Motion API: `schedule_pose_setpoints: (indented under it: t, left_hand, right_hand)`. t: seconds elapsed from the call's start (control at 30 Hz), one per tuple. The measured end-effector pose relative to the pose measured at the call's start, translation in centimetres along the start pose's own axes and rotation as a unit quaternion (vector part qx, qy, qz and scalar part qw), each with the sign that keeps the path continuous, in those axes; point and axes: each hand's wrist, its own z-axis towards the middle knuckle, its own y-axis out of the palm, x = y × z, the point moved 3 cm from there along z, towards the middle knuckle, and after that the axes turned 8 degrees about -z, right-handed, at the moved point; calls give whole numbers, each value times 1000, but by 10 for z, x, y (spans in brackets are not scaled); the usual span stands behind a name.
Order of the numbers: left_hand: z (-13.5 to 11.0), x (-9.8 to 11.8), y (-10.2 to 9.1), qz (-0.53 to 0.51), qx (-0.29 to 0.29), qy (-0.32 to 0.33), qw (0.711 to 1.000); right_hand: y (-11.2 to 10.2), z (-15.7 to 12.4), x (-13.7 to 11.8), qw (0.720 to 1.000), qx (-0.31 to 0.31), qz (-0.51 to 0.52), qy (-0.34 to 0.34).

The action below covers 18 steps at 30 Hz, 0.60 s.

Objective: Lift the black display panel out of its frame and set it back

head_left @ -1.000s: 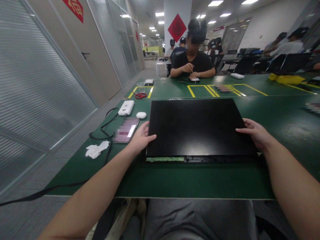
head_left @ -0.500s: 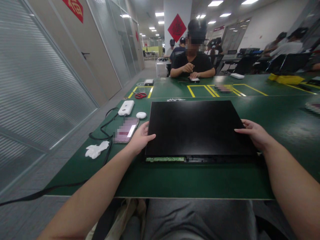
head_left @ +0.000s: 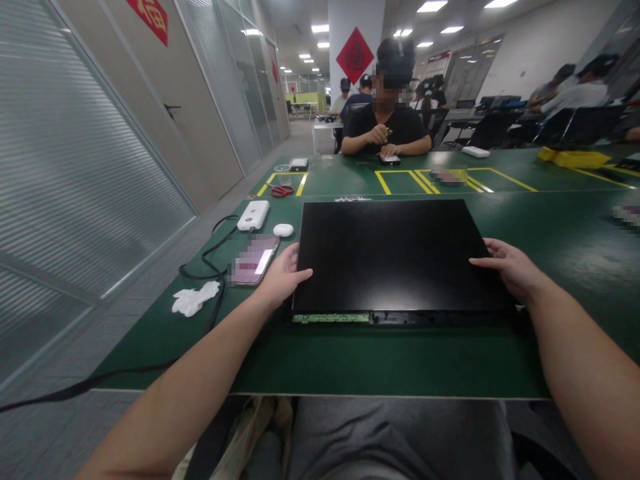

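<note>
A large flat black panel (head_left: 395, 253) lies on the green table (head_left: 350, 360) in front of me, with a strip of green circuit board (head_left: 330, 319) showing along its near edge. My left hand (head_left: 281, 275) grips the panel's left edge, thumb on top. My right hand (head_left: 510, 267) grips the right edge the same way, fingers curled round the side.
Left of the panel lie a phone (head_left: 253, 260), a white power bank (head_left: 253, 215), a small white case (head_left: 283, 230), a black cable (head_left: 210, 267) and a crumpled white cloth (head_left: 194, 300). Red scissors (head_left: 281, 191) lie farther back. A person in black (head_left: 386, 127) sits across the table.
The panel slid a little toward me and then back; both hands kept their hold on its edges.
</note>
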Motion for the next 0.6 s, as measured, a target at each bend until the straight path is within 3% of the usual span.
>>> schedule_pose_setpoints:
  t: [0.6]
  left_hand:
    - [0, 0, 1, 4, 7, -6, 1000]
  right_hand:
    - [0, 1, 2, 1000, 8, -6, -4]
